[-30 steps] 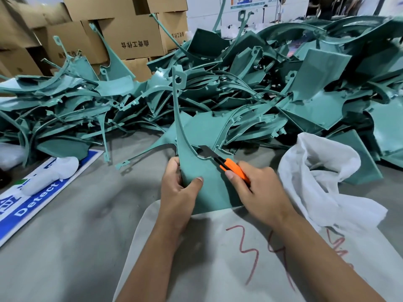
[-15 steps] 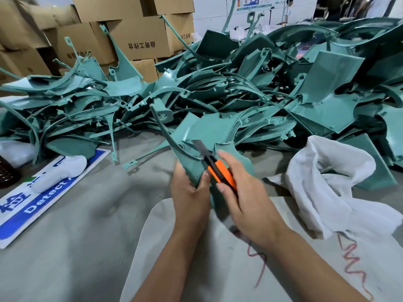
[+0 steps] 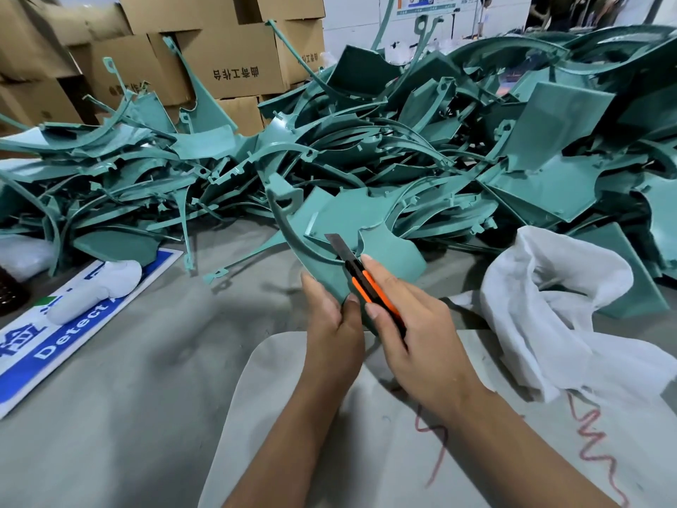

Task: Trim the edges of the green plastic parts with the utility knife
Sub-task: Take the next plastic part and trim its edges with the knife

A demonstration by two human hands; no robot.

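Left hand (image 3: 331, 317) fingers pinch part (image 3: 329, 251); right hand (image 3: 410, 324) fingers wrap knife (image 3: 361, 276). Blade near left thumb: a slip could cut it.

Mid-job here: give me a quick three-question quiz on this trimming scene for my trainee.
1. Which hand grips the utility knife?
2. True or false: the held green part lies flat on the table.
3. The white cloth lies on which side of the hands: a) left, b) right?

Key:
1. The right hand; the left hand holds the part.
2. False: it is lifted, blade against its edge.
3. b.
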